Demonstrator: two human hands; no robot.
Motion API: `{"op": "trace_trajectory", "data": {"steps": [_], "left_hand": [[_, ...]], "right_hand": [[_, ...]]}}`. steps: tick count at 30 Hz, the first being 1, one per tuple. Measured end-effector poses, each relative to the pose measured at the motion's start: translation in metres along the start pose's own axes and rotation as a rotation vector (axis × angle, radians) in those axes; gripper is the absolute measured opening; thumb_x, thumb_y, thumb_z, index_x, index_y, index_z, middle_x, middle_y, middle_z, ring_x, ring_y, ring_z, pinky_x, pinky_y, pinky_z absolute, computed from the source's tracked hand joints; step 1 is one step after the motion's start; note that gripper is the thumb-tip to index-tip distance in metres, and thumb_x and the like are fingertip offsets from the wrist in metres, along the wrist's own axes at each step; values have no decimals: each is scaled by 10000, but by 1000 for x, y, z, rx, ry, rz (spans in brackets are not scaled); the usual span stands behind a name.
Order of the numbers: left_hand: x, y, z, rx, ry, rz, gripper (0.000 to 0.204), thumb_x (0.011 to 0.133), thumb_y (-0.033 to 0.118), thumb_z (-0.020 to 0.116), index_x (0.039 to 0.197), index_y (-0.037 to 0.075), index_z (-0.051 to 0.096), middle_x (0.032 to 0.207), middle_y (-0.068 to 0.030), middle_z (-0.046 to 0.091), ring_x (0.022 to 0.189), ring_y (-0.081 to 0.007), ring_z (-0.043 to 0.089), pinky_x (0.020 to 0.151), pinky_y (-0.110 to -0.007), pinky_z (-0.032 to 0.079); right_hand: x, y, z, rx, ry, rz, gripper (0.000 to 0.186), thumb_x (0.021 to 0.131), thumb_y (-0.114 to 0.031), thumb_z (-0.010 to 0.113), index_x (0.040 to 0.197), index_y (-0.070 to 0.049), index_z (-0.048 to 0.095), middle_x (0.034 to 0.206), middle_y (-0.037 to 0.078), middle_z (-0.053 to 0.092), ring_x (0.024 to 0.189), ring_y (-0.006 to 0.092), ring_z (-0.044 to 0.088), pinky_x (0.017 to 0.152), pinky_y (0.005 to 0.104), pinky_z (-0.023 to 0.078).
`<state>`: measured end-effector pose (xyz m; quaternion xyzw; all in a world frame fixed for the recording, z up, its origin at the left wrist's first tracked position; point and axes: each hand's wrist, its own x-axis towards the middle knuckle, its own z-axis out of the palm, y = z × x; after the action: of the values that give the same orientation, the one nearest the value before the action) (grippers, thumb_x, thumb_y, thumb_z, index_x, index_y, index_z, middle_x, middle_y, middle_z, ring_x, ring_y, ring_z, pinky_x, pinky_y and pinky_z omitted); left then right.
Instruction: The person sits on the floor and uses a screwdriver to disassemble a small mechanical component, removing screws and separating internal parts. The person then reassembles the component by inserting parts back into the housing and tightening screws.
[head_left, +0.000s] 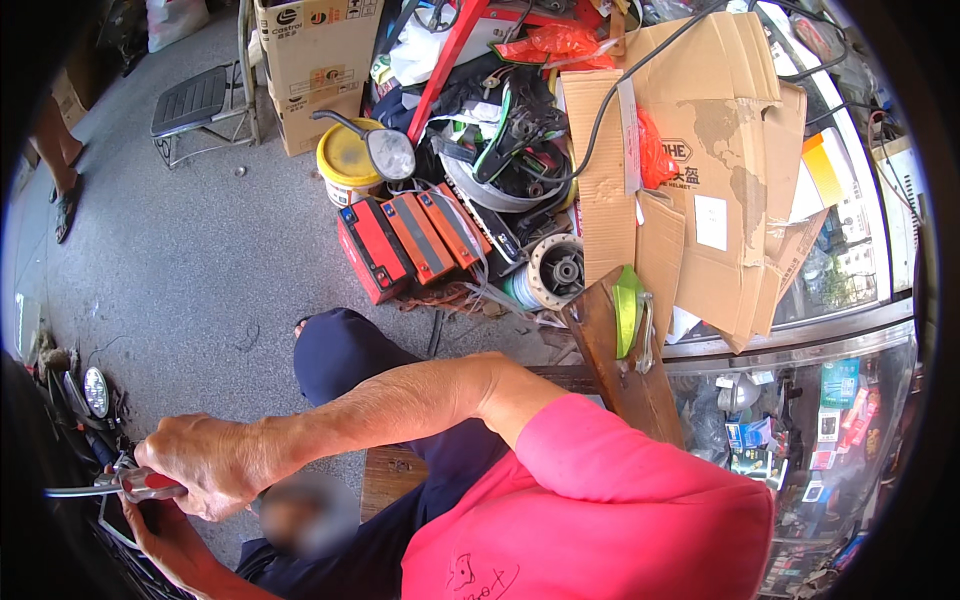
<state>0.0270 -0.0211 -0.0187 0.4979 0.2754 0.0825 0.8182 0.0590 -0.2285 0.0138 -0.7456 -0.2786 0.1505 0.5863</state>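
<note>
My right hand point(208, 464) reaches far across to the lower left and is shut on a pair of red-handled pliers point(130, 486), whose metal jaws point left. Just below it lies my left hand point(160, 532), pressed against dark vehicle parts point(60, 540) at the frame's edge; its fingers are mostly hidden. My pink sleeve point(600, 480) and navy trouser knee point(340, 350) fill the lower middle.
Three red batteries point(410, 240), a yellow bucket point(345, 160), a mirror point(390, 152) and a wheel hub point(560, 270) pile up ahead. Flattened cardboard point(720, 170) leans on a glass display case point(800, 400). A folding stool point(195, 100) and another person's foot point(65, 205) are far left.
</note>
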Motion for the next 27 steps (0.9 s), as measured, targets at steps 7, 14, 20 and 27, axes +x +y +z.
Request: {"op": "trace_trajectory", "data": {"steps": [7, 14, 20, 27], "left_hand": [[42, 4, -100, 554, -278, 445, 417, 1018, 119, 428, 1423, 22, 412, 1427, -152, 435, 1309, -230, 424, 1120, -372, 305], [35, -8, -52, -83, -323, -160, 436, 992, 240, 520, 1363, 19, 466, 1292, -131, 551, 1189, -203, 535, 1040, -355, 405], [58, -61, -19, 651, 19, 37, 355, 819, 246, 756, 1083, 54, 616, 887, -44, 667, 718, -121, 603, 509, -257, 453], [75, -240, -98, 725, -245, -512, 133, 784, 20, 642, 891, 1, 566, 639, -111, 618, 402, -194, 534, 323, -297, 402]], "right_hand": [[7, -11, -15, 36, -134, -108, 157, 712, -55, 666, 816, 53, 618, 713, 198, 649, 721, 343, 662, 651, 408, 492], [11, 9, 12, -183, -4, -28, 183, 726, -102, 681, 815, 44, 616, 700, 214, 643, 744, 370, 672, 676, 425, 528], [8, 17, -55, -397, 372, 34, 282, 807, -296, 658, 731, -33, 590, 625, 128, 609, 588, 299, 637, 563, 431, 501], [-146, 76, -239, -1172, 1024, 500, 252, 815, -369, 715, 860, -123, 680, 789, 94, 660, 700, 267, 658, 614, 412, 509]]}}
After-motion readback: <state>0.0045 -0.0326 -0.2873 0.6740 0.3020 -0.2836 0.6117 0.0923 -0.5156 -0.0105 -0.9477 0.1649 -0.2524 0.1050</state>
